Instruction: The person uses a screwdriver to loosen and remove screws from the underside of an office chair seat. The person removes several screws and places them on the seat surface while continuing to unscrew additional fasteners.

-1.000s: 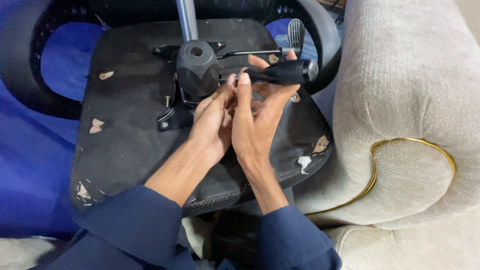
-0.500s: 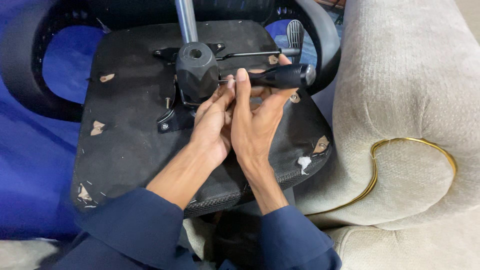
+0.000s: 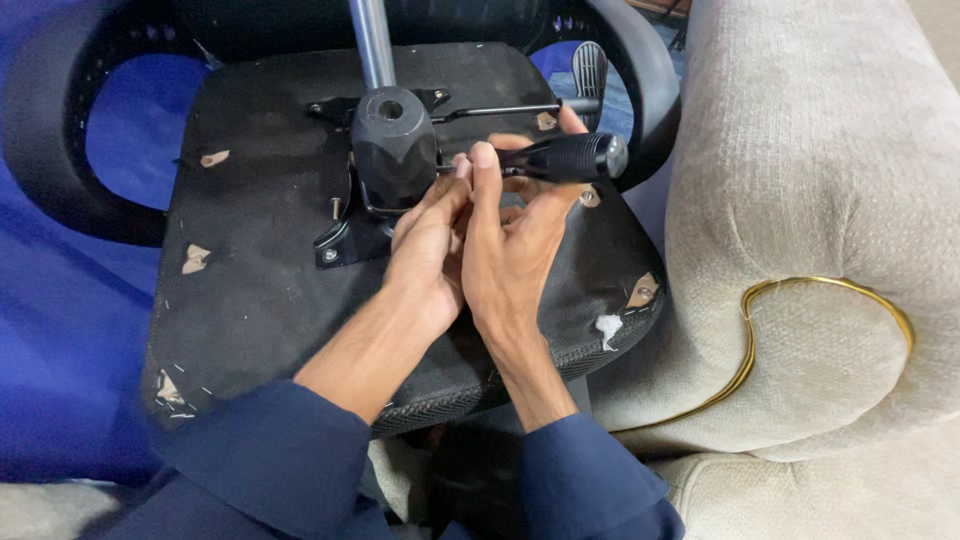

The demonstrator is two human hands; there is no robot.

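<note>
An office chair seat (image 3: 260, 270) lies upside down with its black fabric underside facing me. A black mechanism housing (image 3: 393, 150) with a chrome gas cylinder (image 3: 371, 40) is bolted at its middle. My right hand (image 3: 515, 240) grips the black handle of a screwdriver (image 3: 565, 157) that points left into the mechanism. My left hand (image 3: 428, 250) rests beside it, fingertips pinching near the tool's shaft at the housing. What lies under the fingers is hidden.
A thin adjustment lever (image 3: 500, 106) with a paddle end (image 3: 590, 65) runs rightward from the mechanism. A black armrest loop (image 3: 40, 150) curves at left over blue floor covering (image 3: 60, 330). A beige upholstered sofa arm (image 3: 830, 230) with gold trim stands at right.
The screwdriver handle has shifted slightly lower and leftward, and my right fingers have re-gripped it. My left hand stays at the mechanism.
</note>
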